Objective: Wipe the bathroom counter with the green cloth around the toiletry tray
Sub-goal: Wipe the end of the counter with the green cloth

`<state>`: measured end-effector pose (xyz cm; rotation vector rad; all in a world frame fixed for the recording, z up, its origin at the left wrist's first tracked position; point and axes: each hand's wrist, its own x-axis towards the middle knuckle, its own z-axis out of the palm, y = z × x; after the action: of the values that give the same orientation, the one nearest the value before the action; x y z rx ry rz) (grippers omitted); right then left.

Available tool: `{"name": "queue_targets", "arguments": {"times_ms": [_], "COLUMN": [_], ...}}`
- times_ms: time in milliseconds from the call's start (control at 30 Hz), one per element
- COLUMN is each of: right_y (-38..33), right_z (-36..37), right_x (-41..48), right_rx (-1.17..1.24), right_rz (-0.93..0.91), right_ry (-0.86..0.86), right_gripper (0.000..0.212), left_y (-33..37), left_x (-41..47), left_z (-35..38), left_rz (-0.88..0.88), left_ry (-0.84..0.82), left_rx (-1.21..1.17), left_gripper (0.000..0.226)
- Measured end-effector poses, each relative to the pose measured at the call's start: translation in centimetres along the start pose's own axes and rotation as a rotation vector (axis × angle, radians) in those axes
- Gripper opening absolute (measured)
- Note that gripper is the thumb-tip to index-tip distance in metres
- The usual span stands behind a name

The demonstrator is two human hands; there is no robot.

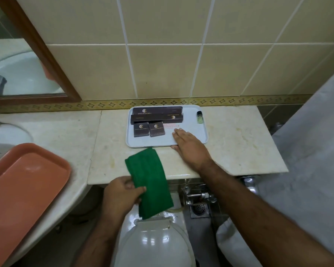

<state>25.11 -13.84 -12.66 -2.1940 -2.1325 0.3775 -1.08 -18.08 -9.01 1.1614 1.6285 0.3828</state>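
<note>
The left hand (121, 191) pinches the folded green cloth (148, 183) at its left side, over the counter's (239, 143) front edge, the cloth's far end lying on the marble. The right hand (190, 146) lies flat and open across the front right corner of the toiletry tray (201, 126), gripping nothing.

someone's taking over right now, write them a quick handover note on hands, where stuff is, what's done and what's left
Left hand: holds the folded green cloth by one edge; the cloth's far end lies over the counter's front edge, the rest hangs above the toilet.
Right hand: open, flat on the near right corner of the white toiletry tray, steadying it.
Tray sits at the back of the marble counter, holding dark boxes and a small green bottle.
Done: cloth in hand, tray braced.
Left: wipe the counter around the tray; no wiped area is evident.
</note>
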Motion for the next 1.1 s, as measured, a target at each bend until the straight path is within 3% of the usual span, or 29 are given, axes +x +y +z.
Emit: {"name": "queue_targets", "arguments": {"times_ms": [133,233,333,433,500,533,600,700,800,900,967,1100], "right_y": [0.0,0.0,0.3,1.5,3.4,4.4,7.0,11.1,14.5,16.0,15.6,13.6], "right_z": [-0.7,-2.1,-3.5,-4.7,-4.7,-4.8,-5.1,-6.0,-6.2,-5.6,-4.5,-2.8], "right_x": [-0.5,-2.4,-5.4,-8.8,-11.0,-11.8,-12.9,-12.8,-11.9,-11.5,-11.3,-9.3], "right_rx": [0.075,0.228,0.76,1.444,1.773,1.915,2.088,1.93,1.599,0.866,0.412,0.157], "right_rz": [-0.006,-0.004,0.152,0.462,0.506,0.492,0.473,0.497,0.68,0.769,0.695,0.348], "right_ry": [0.003,0.097,0.248,0.0,-0.176,-0.174,-0.008,0.229,0.349,0.315,0.293,0.221], "right_gripper": [0.062,0.058,0.035,0.066,0.084,0.083,0.067,0.035,0.027,0.038,0.051,0.061], "left_y": [-1.8,-0.6,2.8,6.7,9.2,10.4,12.5,15.0,16.7,17.2,16.2,10.5], "left_x": [-3.1,-4.7,-5.7,-5.6,-5.0,-4.5,-3.3,-0.9,1.7,3.6,3.4,0.9], "left_z": [-1.0,-0.4,1.1,3.9,6.3,7.6,10.4,15.0,19.8,23.5,24.2,21.3], "left_rz": [-0.126,-0.082,0.009,0.127,0.193,0.219,0.257,0.295,0.331,0.358,0.468,0.938], "left_ry": [-0.252,-0.369,-0.443,-0.482,-0.508,-0.524,-0.546,-0.528,-0.457,-0.31,-0.156,0.041], "left_rx": [-0.328,-0.419,-0.461,-0.471,-0.467,-0.46,-0.442,-0.367,-0.126,0.317,0.559,0.533], "left_gripper": [0.025,0.03,0.044,0.044,0.04,0.036,0.029,0.028,0.025,0.035,0.041,0.021]}}
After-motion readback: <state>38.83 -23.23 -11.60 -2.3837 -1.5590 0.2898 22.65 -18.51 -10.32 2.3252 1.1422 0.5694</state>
